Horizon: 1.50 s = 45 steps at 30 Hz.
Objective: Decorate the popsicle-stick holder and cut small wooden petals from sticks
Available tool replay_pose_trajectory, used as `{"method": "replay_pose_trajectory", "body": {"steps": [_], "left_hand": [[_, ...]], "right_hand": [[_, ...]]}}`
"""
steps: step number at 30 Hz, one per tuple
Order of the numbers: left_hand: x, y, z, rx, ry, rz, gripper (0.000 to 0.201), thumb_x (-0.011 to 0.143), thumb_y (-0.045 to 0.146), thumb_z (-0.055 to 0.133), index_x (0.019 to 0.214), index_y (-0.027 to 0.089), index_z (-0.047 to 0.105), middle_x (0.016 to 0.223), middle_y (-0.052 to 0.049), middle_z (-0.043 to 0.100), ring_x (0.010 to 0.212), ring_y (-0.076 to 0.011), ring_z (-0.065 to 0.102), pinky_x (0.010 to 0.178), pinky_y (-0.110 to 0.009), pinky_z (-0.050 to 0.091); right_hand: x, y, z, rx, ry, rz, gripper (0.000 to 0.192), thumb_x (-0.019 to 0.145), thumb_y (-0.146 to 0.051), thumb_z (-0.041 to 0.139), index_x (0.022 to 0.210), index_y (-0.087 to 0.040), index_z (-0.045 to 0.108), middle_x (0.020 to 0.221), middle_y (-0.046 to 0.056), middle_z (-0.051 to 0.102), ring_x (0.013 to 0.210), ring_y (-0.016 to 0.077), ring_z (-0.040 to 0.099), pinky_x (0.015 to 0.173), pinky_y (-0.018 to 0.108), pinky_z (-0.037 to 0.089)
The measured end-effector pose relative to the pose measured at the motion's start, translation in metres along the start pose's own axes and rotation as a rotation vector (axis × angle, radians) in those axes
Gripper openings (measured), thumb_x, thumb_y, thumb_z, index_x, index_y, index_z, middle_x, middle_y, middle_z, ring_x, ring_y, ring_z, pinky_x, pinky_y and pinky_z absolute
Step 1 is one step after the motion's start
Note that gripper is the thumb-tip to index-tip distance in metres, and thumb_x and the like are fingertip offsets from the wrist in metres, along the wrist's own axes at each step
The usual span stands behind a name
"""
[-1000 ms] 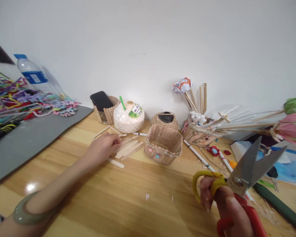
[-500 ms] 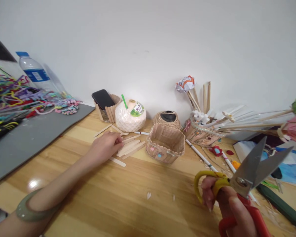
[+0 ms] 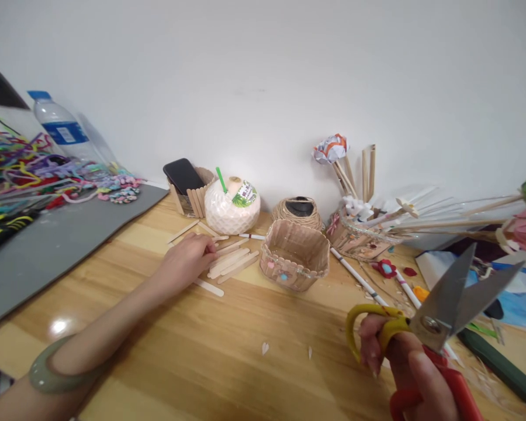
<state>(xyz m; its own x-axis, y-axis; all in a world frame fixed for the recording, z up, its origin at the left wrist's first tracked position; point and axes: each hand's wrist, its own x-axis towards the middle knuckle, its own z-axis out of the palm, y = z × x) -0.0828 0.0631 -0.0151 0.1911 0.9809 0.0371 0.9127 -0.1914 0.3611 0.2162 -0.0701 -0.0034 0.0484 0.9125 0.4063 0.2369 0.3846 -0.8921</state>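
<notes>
My left hand (image 3: 187, 257) rests on the table at the left end of a loose pile of wooden craft sticks (image 3: 233, 263). Its fingers curl downward, and whatever they pinch is hidden beneath them. Another craft stick (image 3: 209, 287) pokes out below the wrist. At the lower right, my right hand (image 3: 414, 368) grips a pair of scissors (image 3: 433, 321) by its yellow and red handles, the blades spread and pointing up and right. Between the hands stands a small craft-stick basket (image 3: 294, 257), its inside bare, with pink and blue dots on the front.
Behind are a phone (image 3: 183, 175) in a stick holder, a wrapped coconut (image 3: 232, 206) with a green straw, and a twine coil (image 3: 298, 211). A decorated box (image 3: 359, 237) holds paper flowers. Pipe cleaners (image 3: 21, 158) cover the grey mat (image 3: 83, 234). A dark green tool (image 3: 499, 365) lies right.
Almost nothing differs. The scissors and my right hand have shifted very slightly to the right, blades still apart; my left hand stays at the sticks.
</notes>
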Motion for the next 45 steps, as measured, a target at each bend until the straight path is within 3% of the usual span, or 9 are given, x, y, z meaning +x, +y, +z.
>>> {"method": "replay_pose_trajectory", "body": {"steps": [8, 11, 15, 20, 29, 33, 41, 45], "left_hand": [[-0.002, 0.005, -0.005, -0.058, 0.035, -0.045, 0.014, 0.081, 0.026, 0.044, 0.082, 0.021, 0.057, 0.084, -0.003, 0.064, 0.083, -0.0221, 0.059, 0.069, -0.030, 0.041], [-0.001, 0.003, -0.005, -0.128, 0.108, -0.002, 0.020, 0.084, 0.027, 0.040, 0.093, 0.022, 0.057, 0.092, -0.003, 0.066, 0.088, -0.0208, 0.060, 0.075, -0.030, 0.043], [-0.001, 0.000, -0.005, -0.163, 0.180, 0.091, 0.021, 0.086, 0.026, 0.038, 0.085, 0.021, 0.058, 0.092, -0.004, 0.065, 0.089, -0.0210, 0.059, 0.076, -0.030, 0.043], [0.001, -0.002, -0.007, -0.150, 0.179, 0.076, 0.021, 0.085, 0.024, 0.038, 0.084, 0.019, 0.059, 0.095, -0.006, 0.062, 0.090, -0.0223, 0.058, 0.076, -0.033, 0.044], [0.004, -0.010, 0.000, -0.083, 0.091, 0.087, 0.025, 0.086, 0.030, 0.044, 0.096, 0.022, 0.066, 0.095, -0.004, 0.070, 0.091, -0.0217, 0.060, 0.078, -0.032, 0.046], [0.002, -0.006, -0.002, 0.030, 0.084, 0.109, 0.020, 0.083, 0.026, 0.050, 0.088, 0.023, 0.069, 0.099, -0.005, 0.069, 0.102, -0.0264, 0.051, 0.085, -0.036, 0.042], [0.003, -0.004, -0.004, 0.136, 0.076, 0.097, 0.023, 0.085, 0.019, 0.045, 0.081, 0.021, 0.067, 0.091, -0.006, 0.067, 0.097, -0.0266, 0.050, 0.073, -0.034, 0.043], [0.004, -0.006, -0.003, 0.153, 0.081, 0.131, 0.026, 0.087, 0.020, 0.043, 0.079, 0.019, 0.068, 0.087, -0.010, 0.065, 0.098, -0.0281, 0.049, 0.074, -0.035, 0.042]], "right_hand": [[0.003, -0.002, 0.001, -0.010, 0.000, 0.000, 0.046, 0.090, -0.054, 0.037, 0.059, -0.026, 0.055, 0.055, -0.001, 0.046, 0.050, 0.0168, 0.042, 0.044, 0.027, 0.035], [0.003, -0.002, 0.002, -0.006, 0.010, 0.021, 0.046, 0.089, -0.054, 0.037, 0.058, -0.025, 0.055, 0.055, 0.000, 0.046, 0.049, 0.0170, 0.042, 0.044, 0.028, 0.036], [0.004, -0.003, 0.003, -0.008, 0.018, -0.004, 0.046, 0.090, -0.054, 0.037, 0.059, -0.025, 0.057, 0.054, 0.001, 0.048, 0.049, 0.0172, 0.043, 0.043, 0.029, 0.035], [0.006, -0.004, 0.003, -0.030, -0.028, 0.020, 0.050, 0.089, -0.056, 0.035, 0.055, -0.024, 0.052, 0.049, 0.001, 0.045, 0.046, 0.0173, 0.041, 0.045, 0.031, 0.033], [0.003, 0.000, 0.001, -0.019, 0.037, 0.016, 0.046, 0.089, -0.054, 0.039, 0.057, -0.026, 0.057, 0.050, 0.000, 0.050, 0.044, 0.0160, 0.045, 0.041, 0.028, 0.037], [0.003, -0.002, 0.002, -0.022, 0.027, 0.040, 0.048, 0.088, -0.056, 0.039, 0.055, -0.025, 0.053, 0.048, 0.000, 0.048, 0.041, 0.0155, 0.044, 0.040, 0.029, 0.036], [0.001, 0.004, 0.000, 0.015, 0.039, 0.073, 0.041, 0.088, -0.054, 0.040, 0.064, -0.025, 0.054, 0.050, -0.001, 0.047, 0.041, 0.0157, 0.043, 0.041, 0.030, 0.034], [0.002, 0.003, 0.001, 0.020, 0.023, 0.085, 0.047, 0.087, -0.057, 0.039, 0.057, -0.024, 0.052, 0.050, 0.000, 0.046, 0.041, 0.0153, 0.042, 0.040, 0.030, 0.036]]}}
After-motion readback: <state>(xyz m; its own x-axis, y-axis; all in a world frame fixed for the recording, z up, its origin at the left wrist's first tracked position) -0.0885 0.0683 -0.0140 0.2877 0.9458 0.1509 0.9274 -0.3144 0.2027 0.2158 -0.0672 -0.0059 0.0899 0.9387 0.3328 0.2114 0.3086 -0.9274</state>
